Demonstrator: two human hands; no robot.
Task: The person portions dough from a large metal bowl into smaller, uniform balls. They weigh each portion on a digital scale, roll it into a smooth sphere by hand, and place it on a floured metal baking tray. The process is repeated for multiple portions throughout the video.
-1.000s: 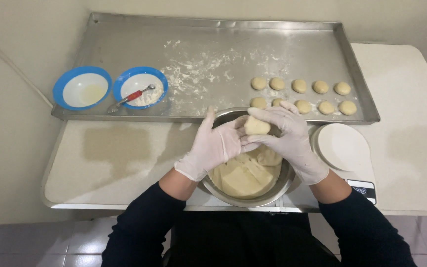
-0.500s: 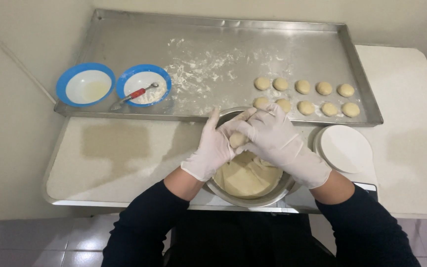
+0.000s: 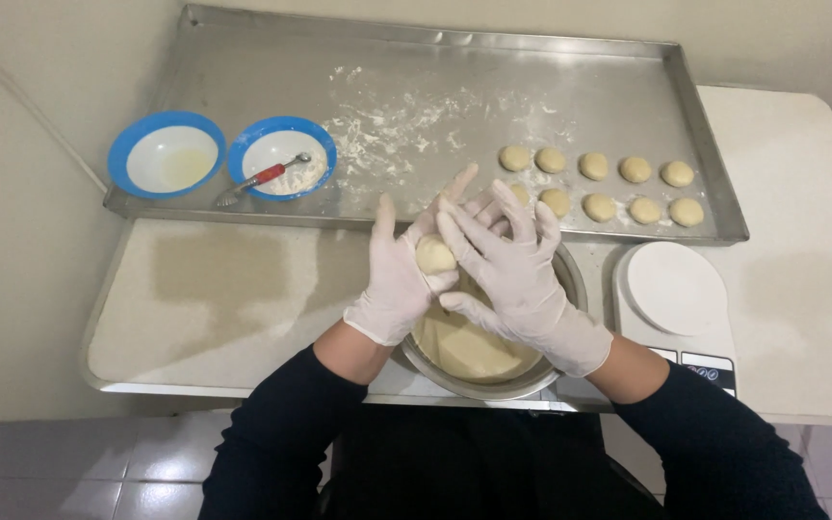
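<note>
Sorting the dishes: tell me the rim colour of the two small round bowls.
Blue rims, white insides, on both small round bowls, seen in the head view.

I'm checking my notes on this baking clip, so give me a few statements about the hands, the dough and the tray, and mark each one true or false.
1. Both hands wear white gloves. True: the left hand and the right hand are both gloved.
2. A dough ball sits between the two palms. True.
3. The hands are above the blue bowls. False: they are over the metal bowl of dough, at the counter's near edge.
4. The shaped dough pieces lie on the left end of the metal tray. False: they lie in two rows at its right end.
5. The red-handled spoon rests in the right blue bowl. True.
6. The white scale holds a dough ball. False: its plate is bare.
</note>
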